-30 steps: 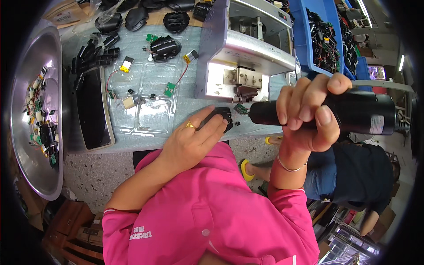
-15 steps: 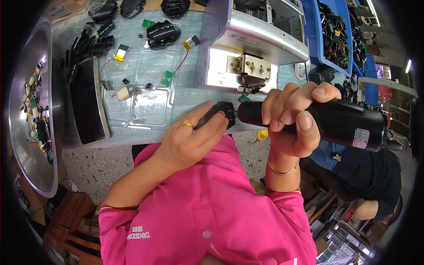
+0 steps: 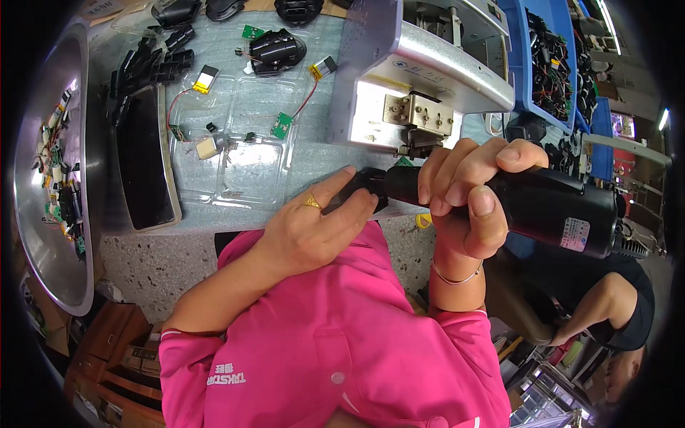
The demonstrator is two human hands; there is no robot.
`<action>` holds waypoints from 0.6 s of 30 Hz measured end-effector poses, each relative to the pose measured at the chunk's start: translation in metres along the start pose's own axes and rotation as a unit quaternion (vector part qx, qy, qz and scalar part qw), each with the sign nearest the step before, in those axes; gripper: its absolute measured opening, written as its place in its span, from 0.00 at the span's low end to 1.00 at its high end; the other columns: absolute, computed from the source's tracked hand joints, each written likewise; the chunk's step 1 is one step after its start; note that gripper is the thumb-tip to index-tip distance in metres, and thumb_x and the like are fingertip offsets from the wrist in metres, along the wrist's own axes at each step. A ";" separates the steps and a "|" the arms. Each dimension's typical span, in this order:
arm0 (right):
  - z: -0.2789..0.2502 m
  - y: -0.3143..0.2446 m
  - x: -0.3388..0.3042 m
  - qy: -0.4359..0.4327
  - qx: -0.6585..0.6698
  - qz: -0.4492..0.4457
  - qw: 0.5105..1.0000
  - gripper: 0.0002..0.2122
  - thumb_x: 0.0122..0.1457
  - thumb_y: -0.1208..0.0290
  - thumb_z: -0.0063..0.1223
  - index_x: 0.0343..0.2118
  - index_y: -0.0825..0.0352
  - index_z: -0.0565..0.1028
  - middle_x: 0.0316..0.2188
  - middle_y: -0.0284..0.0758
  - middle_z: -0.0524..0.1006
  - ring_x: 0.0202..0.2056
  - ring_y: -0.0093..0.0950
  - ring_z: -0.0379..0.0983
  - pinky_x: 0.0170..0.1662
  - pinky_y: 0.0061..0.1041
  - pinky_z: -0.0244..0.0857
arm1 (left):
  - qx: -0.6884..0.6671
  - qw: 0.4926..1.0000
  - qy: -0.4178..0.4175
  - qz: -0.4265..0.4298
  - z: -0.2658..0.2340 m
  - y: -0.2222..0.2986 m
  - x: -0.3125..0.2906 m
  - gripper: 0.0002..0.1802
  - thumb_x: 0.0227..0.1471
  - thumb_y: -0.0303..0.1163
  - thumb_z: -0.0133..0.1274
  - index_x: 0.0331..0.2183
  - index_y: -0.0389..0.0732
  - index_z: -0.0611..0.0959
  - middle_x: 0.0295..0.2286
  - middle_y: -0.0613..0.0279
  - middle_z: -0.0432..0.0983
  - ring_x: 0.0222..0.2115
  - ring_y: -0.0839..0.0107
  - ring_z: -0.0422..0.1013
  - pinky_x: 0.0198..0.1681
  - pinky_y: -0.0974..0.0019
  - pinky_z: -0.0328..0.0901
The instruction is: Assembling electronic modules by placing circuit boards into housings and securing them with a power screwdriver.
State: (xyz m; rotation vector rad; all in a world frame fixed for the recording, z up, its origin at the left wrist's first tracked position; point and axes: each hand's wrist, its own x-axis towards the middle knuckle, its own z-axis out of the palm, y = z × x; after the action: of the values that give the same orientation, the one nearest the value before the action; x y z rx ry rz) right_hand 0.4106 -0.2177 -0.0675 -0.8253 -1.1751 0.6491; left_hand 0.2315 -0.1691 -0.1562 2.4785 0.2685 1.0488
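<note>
My left hand (image 3: 303,232), a gold ring on one finger, grips a small black plastic part (image 3: 369,182) near the front edge of the bench. Fingers of my right hand (image 3: 467,196) wrap round a black electric screwdriver (image 3: 546,207), held almost level. Its narrow front end meets the black part, and the bit itself is hidden. Beyond my left hand lies a clear plastic tray (image 3: 251,177). On and around it are a green circuit board (image 3: 282,125) wired to a small battery (image 3: 323,68), another battery (image 3: 205,78) and a black housing (image 3: 278,52).
A metal machine (image 3: 442,68) stands just beyond my right hand. To its right is a blue bin (image 3: 519,60) of wired parts. At the left are a steel bowl (image 3: 87,250) with small electronics and a dark panel (image 3: 146,167). Another person (image 3: 617,299) sits at the right.
The screwdriver's front end has come up against the black part, closing the small gap where the bit showed. The person at the right has shifted, with a bent arm now visible. My view has moved slightly.
</note>
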 end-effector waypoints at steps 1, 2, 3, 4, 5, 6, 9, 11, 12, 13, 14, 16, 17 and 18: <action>0.000 0.001 0.000 -0.005 -0.004 -0.001 1.000 0.17 0.60 0.74 0.48 0.52 0.64 0.63 0.23 0.32 0.66 0.18 0.23 0.63 0.21 0.27 0.64 | -0.004 1.000 0.002 -0.001 0.000 0.000 0.000 0.12 0.44 0.25 0.62 0.36 0.38 0.87 0.40 0.64 0.75 0.46 0.55 0.75 0.41 0.62 0.76; 0.000 0.001 0.000 -0.009 -0.008 -0.002 1.000 0.17 0.60 0.74 0.48 0.52 0.64 0.63 0.23 0.32 0.66 0.18 0.23 0.63 0.21 0.27 0.64 | -0.008 1.000 0.001 -0.002 0.001 -0.001 -0.001 0.12 0.44 0.25 0.62 0.36 0.38 0.87 0.40 0.64 0.75 0.46 0.54 0.75 0.41 0.62 0.76; 0.001 0.001 0.000 -0.008 -0.011 0.000 1.000 0.17 0.60 0.74 0.48 0.52 0.64 0.63 0.23 0.32 0.66 0.17 0.23 0.63 0.21 0.27 0.63 | -0.012 1.000 0.000 -0.002 0.001 -0.001 -0.002 0.12 0.44 0.25 0.61 0.36 0.38 0.87 0.40 0.64 0.75 0.46 0.54 0.75 0.41 0.62 0.76; 0.002 0.001 0.000 -0.008 -0.014 0.002 1.000 0.17 0.60 0.74 0.49 0.52 0.64 0.63 0.23 0.32 0.66 0.17 0.23 0.63 0.21 0.27 0.63 | -0.015 1.000 -0.002 -0.003 0.002 -0.002 -0.002 0.12 0.44 0.25 0.61 0.36 0.38 0.87 0.41 0.64 0.75 0.46 0.54 0.75 0.41 0.62 0.76; 0.005 0.000 0.000 -0.003 -0.016 0.008 1.000 0.17 0.59 0.74 0.50 0.51 0.63 0.63 0.22 0.32 0.66 0.17 0.23 0.62 0.20 0.27 0.63 | -0.015 1.000 -0.002 -0.003 0.001 -0.002 -0.002 0.13 0.44 0.25 0.61 0.36 0.38 0.86 0.41 0.64 0.75 0.46 0.53 0.74 0.41 0.62 0.76; 0.007 0.000 0.001 0.002 -0.019 0.013 1.000 0.16 0.59 0.74 0.50 0.50 0.63 0.63 0.22 0.32 0.66 0.17 0.24 0.62 0.20 0.27 0.63 | -0.016 1.000 -0.002 -0.002 0.001 -0.002 -0.002 0.13 0.44 0.25 0.61 0.36 0.38 0.86 0.41 0.64 0.75 0.46 0.53 0.74 0.41 0.62 0.76; 0.009 0.003 0.003 -0.003 -0.007 0.021 1.000 0.14 0.59 0.75 0.53 0.45 0.63 0.63 0.22 0.31 0.66 0.16 0.24 0.62 0.20 0.27 0.62 | -0.018 1.000 0.008 -0.003 -0.001 -0.002 0.000 0.11 0.44 0.26 0.61 0.35 0.36 0.85 0.40 0.63 0.76 0.45 0.54 0.75 0.41 0.62 0.76; 0.016 0.002 0.002 0.014 -0.032 0.033 0.999 0.13 0.58 0.76 0.54 0.41 0.62 0.62 0.21 0.31 0.65 0.16 0.23 0.62 0.19 0.26 0.62 | -0.020 1.000 0.012 -0.006 -0.001 -0.003 -0.001 0.10 0.45 0.26 0.61 0.34 0.36 0.84 0.39 0.63 0.77 0.44 0.55 0.75 0.41 0.62 0.76; 0.020 0.002 0.001 0.023 -0.043 0.038 0.998 0.13 0.58 0.76 0.55 0.39 0.62 0.62 0.21 0.31 0.65 0.16 0.23 0.61 0.19 0.26 0.62 | -0.020 1.000 0.012 -0.009 -0.001 -0.003 -0.001 0.10 0.45 0.26 0.60 0.34 0.36 0.84 0.39 0.63 0.77 0.45 0.55 0.75 0.41 0.62 0.76; 0.021 0.002 0.001 0.025 -0.046 0.038 0.998 0.13 0.58 0.77 0.55 0.39 0.62 0.61 0.21 0.31 0.65 0.16 0.23 0.61 0.19 0.26 0.62 | -0.021 1.000 0.011 -0.011 -0.001 -0.003 -0.002 0.11 0.45 0.26 0.60 0.35 0.36 0.84 0.39 0.63 0.77 0.45 0.55 0.75 0.41 0.62 0.76; 0.022 0.004 0.001 0.026 -0.048 0.038 0.998 0.13 0.58 0.77 0.55 0.39 0.61 0.61 0.21 0.31 0.66 0.16 0.23 0.61 0.19 0.26 0.62 | -0.022 1.000 0.005 -0.016 -0.002 -0.002 -0.002 0.11 0.45 0.27 0.60 0.35 0.36 0.84 0.39 0.63 0.77 0.45 0.55 0.75 0.41 0.63 0.76; 0.023 0.005 0.002 0.030 -0.049 0.039 0.998 0.13 0.58 0.77 0.56 0.38 0.61 0.61 0.20 0.31 0.66 0.16 0.23 0.62 0.19 0.25 0.62 | -0.020 1.000 0.000 -0.021 -0.003 -0.001 0.000 0.11 0.46 0.27 0.59 0.35 0.36 0.84 0.40 0.62 0.77 0.45 0.55 0.75 0.42 0.63 0.76; 0.024 0.005 0.000 0.035 -0.046 0.044 0.997 0.14 0.57 0.78 0.56 0.38 0.61 0.61 0.20 0.31 0.66 0.16 0.23 0.62 0.19 0.25 0.63 | -0.019 1.000 0.003 -0.019 -0.004 -0.001 0.000 0.10 0.46 0.27 0.59 0.35 0.36 0.84 0.39 0.62 0.77 0.45 0.55 0.75 0.42 0.63 0.76; 0.023 0.004 -0.002 0.039 -0.046 0.049 0.997 0.14 0.57 0.78 0.56 0.38 0.61 0.61 0.20 0.31 0.66 0.16 0.23 0.62 0.19 0.26 0.63 | -0.020 1.000 0.007 -0.016 -0.004 -0.001 -0.001 0.10 0.46 0.27 0.59 0.34 0.36 0.84 0.39 0.62 0.77 0.45 0.55 0.75 0.42 0.63 0.76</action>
State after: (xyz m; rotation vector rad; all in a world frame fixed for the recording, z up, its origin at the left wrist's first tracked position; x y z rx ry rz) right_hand 0.3879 -0.2119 -0.0678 -0.9822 -1.1052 0.6405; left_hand 0.2284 -0.1675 -0.1550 2.4236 0.2879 1.0491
